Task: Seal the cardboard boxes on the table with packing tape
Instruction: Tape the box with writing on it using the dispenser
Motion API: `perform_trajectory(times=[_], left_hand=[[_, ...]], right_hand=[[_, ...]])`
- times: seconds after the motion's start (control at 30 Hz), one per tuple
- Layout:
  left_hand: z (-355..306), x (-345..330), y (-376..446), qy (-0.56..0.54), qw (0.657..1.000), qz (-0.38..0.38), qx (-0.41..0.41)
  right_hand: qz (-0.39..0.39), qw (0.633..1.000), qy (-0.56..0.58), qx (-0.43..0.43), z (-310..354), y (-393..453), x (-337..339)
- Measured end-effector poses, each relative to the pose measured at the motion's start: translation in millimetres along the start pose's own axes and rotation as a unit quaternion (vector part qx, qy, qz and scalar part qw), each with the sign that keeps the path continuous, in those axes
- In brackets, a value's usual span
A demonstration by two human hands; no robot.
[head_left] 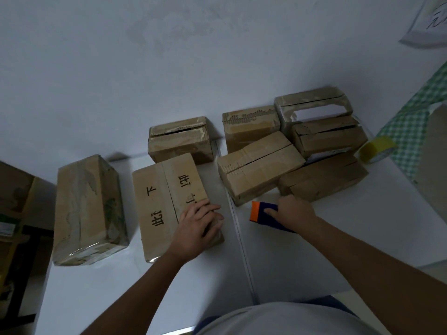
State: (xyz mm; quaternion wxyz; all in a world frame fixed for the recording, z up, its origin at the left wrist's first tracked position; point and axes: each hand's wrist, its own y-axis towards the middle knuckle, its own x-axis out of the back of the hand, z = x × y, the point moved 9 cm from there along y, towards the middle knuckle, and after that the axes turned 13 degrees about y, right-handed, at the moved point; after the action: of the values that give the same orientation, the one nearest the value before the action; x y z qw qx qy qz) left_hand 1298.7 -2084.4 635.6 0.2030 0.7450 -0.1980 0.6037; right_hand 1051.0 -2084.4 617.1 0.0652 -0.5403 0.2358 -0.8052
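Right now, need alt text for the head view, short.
A person's left hand rests on a cardboard box with black characters while the right hand grips a blue and orange tape dispenser on a white table. More cardboard boxes crowd the far edge, with a yellow tape roll at right.

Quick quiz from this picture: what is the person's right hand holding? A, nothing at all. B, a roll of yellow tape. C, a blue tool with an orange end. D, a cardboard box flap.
C: the right hand grips a blue tool with an orange end, lying on the table, while the yellow tape roll sits untouched at the far right.
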Motion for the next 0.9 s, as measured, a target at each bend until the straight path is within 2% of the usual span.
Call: perform_trajectory(times=[0.1,0.23,0.33,0.4,0.43,0.47,0.53,0.57,0.6,0.63,0.7,0.8,0.9], left_hand=[[-0.1,-1.0,2.5,0.008,1.0,0.0,0.004],[1.7,-3.3,1.0,0.006,1.0,0.006,0.0],[1.0,-2.9,2.1,0.007,1.0,0.006,0.001],[0.5,-1.7,2.7,0.005,1.0,0.002,0.0],[0.3,-1.1,2.7,0.005,1.0,0.001,-0.001],[0.0,-0.6,2.6,0.007,1.0,0.001,-0.002],[-0.5,-0.3,2.4,0.011,1.0,0.002,-0.002],[-0.9,-0.4,2.2,0.011,1.0,0.004,-0.002],[-1.1,-0.8,1.9,0.012,1.0,0.007,-0.004],[-1.0,-1.4,1.4,0.012,1.0,0.009,-0.005],[-0.5,-2.4,0.9,0.014,1.0,0.011,-0.008],[0.2,-2.9,1.5,0.01,1.0,0.006,-0.009],[0.5,-3.9,1.8,0.011,1.0,0.005,-0.01]], right_hand=[[-0.008,0.999,0.045,0.018,-6.8,-3.0,-16.9],[0.04,0.992,0.121,-0.009,-13.2,-14.8,-53.5],[-0.061,0.986,0.142,0.064,4.6,-19.0,-45.5],[-0.03,0.965,0.248,0.078,27.0,-16.5,-53.8],[0.016,0.942,0.33,0.056,37.0,-12.2,-65.0],[0.07,0.9,0.43,0.019,46.4,-9.7,-78.6],[0.163,0.791,0.588,-0.041,66.8,-10.5,-100.9],[0.195,0.76,0.619,-0.044,75.8,-11.5,-105.7],[0.22,0.748,0.625,-0.027,83.3,-12.0,-107.6],[0.236,0.751,0.617,0.0,88.8,-11.5,-107.3],[0.231,0.793,0.561,0.065,95.2,-9.2,-100.1],[0.172,0.871,0.438,0.143,95.4,-4.9,-88.9],[0.12,0.91,0.361,0.162,86.4,-1.4,-81.4]])
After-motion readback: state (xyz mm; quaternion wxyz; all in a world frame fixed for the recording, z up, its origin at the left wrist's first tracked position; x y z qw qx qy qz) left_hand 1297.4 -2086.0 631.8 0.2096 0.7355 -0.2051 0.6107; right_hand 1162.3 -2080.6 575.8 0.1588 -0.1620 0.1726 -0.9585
